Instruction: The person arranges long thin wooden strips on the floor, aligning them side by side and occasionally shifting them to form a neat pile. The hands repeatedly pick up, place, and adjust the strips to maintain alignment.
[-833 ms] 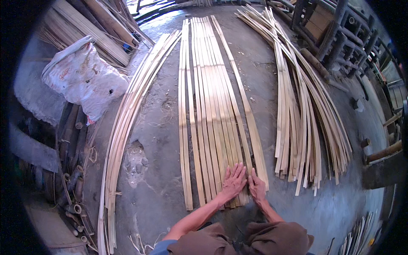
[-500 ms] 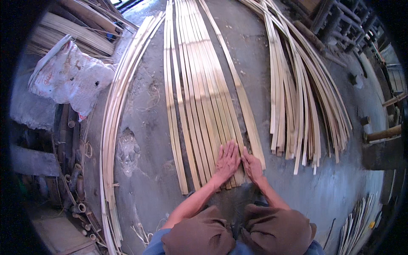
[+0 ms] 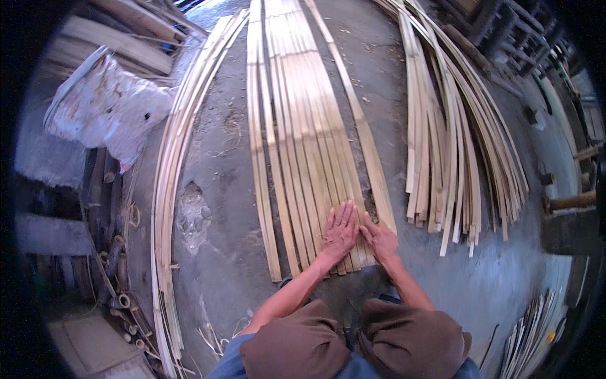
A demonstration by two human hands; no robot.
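Long flat pale bamboo strips (image 3: 309, 151) lie side by side on the grey floor, running away from me. My left hand (image 3: 341, 234) rests flat on their near ends, fingers stretched forward and slightly apart. Right beside it, my right hand (image 3: 380, 241) lies against the right edge of the row, thumb raised and fingers extended over the near end of a separate strip (image 3: 369, 151). That strip angles away from the row, with a gap between them farther off. At the row's left, a narrow pair of strips (image 3: 260, 189) lies a little apart.
A bundle of strips (image 3: 170, 164) curves along the left, beside a white sack (image 3: 107, 101) and bamboo tubes (image 3: 123, 301). Fanned strips (image 3: 442, 145) lie to the right. Thin slivers (image 3: 529, 331) are heaped at lower right. My knees (image 3: 297, 344) are close below my hands.
My right hand has turned flatter and shifted slightly right, its fingers now over the separate strip. My left hand stays flat on the row. The view has shifted slightly.
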